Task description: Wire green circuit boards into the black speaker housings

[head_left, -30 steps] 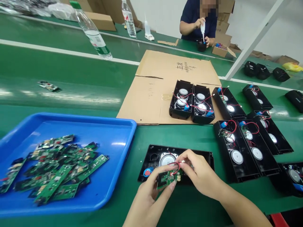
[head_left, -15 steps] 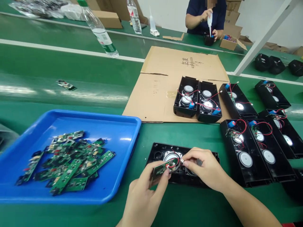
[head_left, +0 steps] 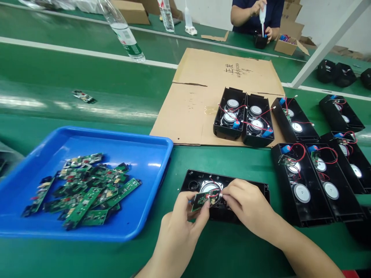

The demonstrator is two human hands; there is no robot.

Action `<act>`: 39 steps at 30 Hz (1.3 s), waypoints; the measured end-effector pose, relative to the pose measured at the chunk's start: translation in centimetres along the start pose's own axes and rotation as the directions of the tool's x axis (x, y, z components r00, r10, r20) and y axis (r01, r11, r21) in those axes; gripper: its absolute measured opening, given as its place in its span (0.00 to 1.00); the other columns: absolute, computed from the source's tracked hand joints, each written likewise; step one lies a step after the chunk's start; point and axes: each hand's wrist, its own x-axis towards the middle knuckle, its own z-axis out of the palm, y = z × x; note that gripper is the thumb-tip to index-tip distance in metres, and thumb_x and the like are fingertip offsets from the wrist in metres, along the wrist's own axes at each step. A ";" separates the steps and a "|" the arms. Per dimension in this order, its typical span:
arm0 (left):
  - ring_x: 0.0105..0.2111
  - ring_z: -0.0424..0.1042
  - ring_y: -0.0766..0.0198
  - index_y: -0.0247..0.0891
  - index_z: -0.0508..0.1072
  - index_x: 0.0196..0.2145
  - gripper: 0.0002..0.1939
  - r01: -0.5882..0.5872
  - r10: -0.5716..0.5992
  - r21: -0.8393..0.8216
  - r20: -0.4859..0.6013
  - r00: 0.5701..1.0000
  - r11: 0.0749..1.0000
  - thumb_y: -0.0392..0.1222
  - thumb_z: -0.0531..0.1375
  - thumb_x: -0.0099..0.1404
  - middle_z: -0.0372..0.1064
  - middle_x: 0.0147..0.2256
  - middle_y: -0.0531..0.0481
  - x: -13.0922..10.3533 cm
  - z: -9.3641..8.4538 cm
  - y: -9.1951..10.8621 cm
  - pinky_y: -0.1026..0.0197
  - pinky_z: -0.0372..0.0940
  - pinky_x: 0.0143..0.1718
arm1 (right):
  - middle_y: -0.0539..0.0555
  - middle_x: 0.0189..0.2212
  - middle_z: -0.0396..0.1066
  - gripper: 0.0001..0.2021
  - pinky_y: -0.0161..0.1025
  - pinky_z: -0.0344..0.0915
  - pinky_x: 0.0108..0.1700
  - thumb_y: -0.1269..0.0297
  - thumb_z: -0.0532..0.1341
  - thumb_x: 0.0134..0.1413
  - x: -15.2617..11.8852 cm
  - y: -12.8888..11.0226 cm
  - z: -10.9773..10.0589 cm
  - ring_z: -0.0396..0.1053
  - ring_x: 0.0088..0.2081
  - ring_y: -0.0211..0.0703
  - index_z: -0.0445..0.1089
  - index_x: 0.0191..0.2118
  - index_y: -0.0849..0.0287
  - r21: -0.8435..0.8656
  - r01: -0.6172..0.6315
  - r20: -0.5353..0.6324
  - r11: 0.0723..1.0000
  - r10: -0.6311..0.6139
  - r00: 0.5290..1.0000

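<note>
My left hand [head_left: 185, 224] grips a small green circuit board [head_left: 200, 200] between thumb and fingers, tilted above a black speaker housing [head_left: 191, 177]. My right hand [head_left: 249, 200] pinches a small white wire connector [head_left: 221, 195] close to the board's right end. Red and dark wires run near the board and connector; whether the connector touches the board I cannot tell. Under my hands the housing lies flat on the green table, and a round silver-rimmed speaker [head_left: 211, 186] shows in it. My right hand covers much of the housing's right half.
To the left, a blue tray [head_left: 160, 154] holds a pile of circuit boards [head_left: 95, 193]. Two wired housings [head_left: 243, 116] sit on flattened cardboard [head_left: 185, 104]; several more [head_left: 304, 185] stand at right. A lone board [head_left: 83, 96] and bottle [head_left: 127, 40] lie beyond. Opposite, a person [head_left: 257, 19] holds a white squeeze bottle.
My right hand has brought the white connector closer to the circuit board's right end. The board in my left hand has turned slightly. The whole view has shifted a little.
</note>
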 end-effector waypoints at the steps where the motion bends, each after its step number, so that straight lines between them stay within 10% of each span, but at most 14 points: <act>1: 0.23 0.78 0.59 0.43 0.64 0.29 0.07 0.002 -0.002 0.004 0.001 1.000 1.000 0.45 0.58 0.54 0.77 0.23 0.53 0.0 0.0 0.0 0.66 0.71 0.21 | 0.51 0.28 0.69 0.07 0.32 0.62 0.32 0.76 0.55 0.59 0.0 -0.1 -0.2 0.65 0.29 0.37 0.69 0.33 0.61 0.055 -0.053 0.034 0.997 0.051 0.998; 19: 0.19 0.75 0.59 0.44 0.61 0.28 0.03 -0.110 0.094 0.156 0.110 0.990 0.982 0.44 0.54 0.59 0.73 0.20 0.55 -0.3 0.7 -0.6 0.64 0.65 0.18 | 0.53 0.20 0.62 0.20 0.39 0.52 0.26 0.80 0.43 0.59 -0.7 -1.7 1.1 0.57 0.23 0.41 0.66 0.23 0.62 -0.477 0.294 0.045 0.828 -0.311 0.949; 31: 0.21 0.72 0.65 0.43 0.66 0.36 0.04 -0.246 0.240 0.028 0.141 0.961 0.969 0.39 0.52 0.64 0.73 0.24 0.56 -1.1 -0.1 -1.1 0.68 0.63 0.20 | 0.52 0.29 0.72 0.05 0.35 0.65 0.30 0.71 0.53 0.62 -0.7 -0.3 0.6 0.69 0.28 0.40 0.66 0.39 0.61 -0.104 -0.007 0.111 0.995 0.018 0.994; 39: 0.26 0.76 0.66 0.42 0.66 0.33 0.04 -0.219 0.226 -0.084 0.077 0.971 0.972 0.36 0.52 0.63 0.74 0.25 0.55 -1.0 0.4 -0.6 0.70 0.67 0.26 | 0.53 0.27 0.71 0.12 0.35 0.65 0.30 0.66 0.49 0.65 -0.3 -0.3 1.1 0.69 0.27 0.40 0.66 0.34 0.61 -0.040 0.025 0.018 0.999 -0.024 1.000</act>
